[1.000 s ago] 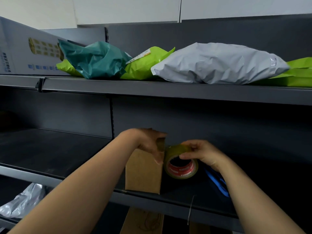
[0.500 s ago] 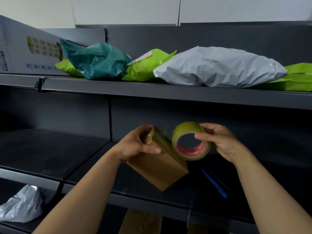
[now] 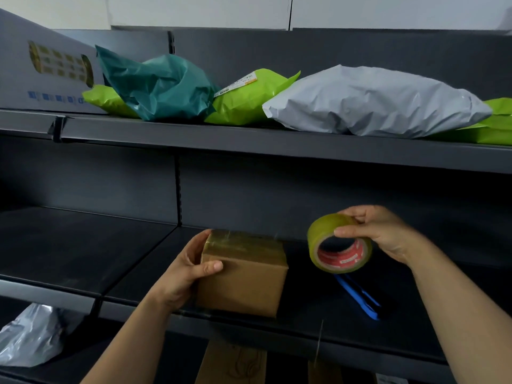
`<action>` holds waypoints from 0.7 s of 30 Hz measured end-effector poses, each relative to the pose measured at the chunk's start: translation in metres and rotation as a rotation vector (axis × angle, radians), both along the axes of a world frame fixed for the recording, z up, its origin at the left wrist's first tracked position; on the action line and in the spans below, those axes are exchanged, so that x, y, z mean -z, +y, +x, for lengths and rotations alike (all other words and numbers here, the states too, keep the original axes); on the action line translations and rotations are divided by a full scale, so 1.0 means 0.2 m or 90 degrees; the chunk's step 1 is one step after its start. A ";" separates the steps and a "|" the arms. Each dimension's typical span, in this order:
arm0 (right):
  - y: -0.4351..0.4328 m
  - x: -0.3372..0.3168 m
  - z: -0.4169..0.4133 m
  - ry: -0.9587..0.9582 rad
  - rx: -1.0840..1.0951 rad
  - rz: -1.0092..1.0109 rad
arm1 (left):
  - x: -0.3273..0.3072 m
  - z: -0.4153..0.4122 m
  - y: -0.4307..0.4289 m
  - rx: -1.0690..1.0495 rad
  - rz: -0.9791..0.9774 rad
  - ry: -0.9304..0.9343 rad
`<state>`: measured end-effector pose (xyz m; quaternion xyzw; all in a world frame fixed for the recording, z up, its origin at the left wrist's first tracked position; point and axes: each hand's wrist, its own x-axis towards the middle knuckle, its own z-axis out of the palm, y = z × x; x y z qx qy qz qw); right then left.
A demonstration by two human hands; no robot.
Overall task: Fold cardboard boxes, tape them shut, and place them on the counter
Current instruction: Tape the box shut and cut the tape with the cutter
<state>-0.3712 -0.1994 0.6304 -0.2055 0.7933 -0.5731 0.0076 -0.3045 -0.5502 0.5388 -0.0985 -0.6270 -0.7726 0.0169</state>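
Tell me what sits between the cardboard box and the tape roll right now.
Head view: nothing solid. Between the cardboard box in the left hand and the tape roll in the right hand shows only bare dark shelf; the blue tool lies below the roll.

Parcel stockroom: dark metal shelving (image 3: 277, 146) stacked with poly mailer bags (image 3: 374, 102), tape roll (image 3: 339, 243) nearby.

The cardboard box (image 3: 243, 275) was plain brown, matt on its sides, with a glossy strip of clear tape across its top. The tape roll (image 3: 339, 243) looked shiny and yellowish, its inner core red paper. The shelf (image 3: 83, 245) was dark metal with a dull, smooth painted finish. On the far upper level lay crinkled plastic mailers: a teal bag (image 3: 158, 84), a lime green bag (image 3: 249, 98), and a grey bag (image 3: 374, 103), all faintly sheened. The blue cutter (image 3: 357, 296) looked like smooth plastic.
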 end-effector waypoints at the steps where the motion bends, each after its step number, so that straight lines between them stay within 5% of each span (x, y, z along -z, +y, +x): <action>1: 0.02 0.02 0.00 -0.012 0.005 0.013 | 0.02 0.00 -0.02 -0.004 0.005 -0.007; 15: -0.01 0.25 0.03 -0.119 -0.003 0.096 | 0.08 0.00 -0.10 0.018 -0.045 -0.048; 21: -0.02 0.31 0.01 -0.123 -0.005 0.060 | -0.07 0.08 -0.09 -0.019 -0.243 -0.021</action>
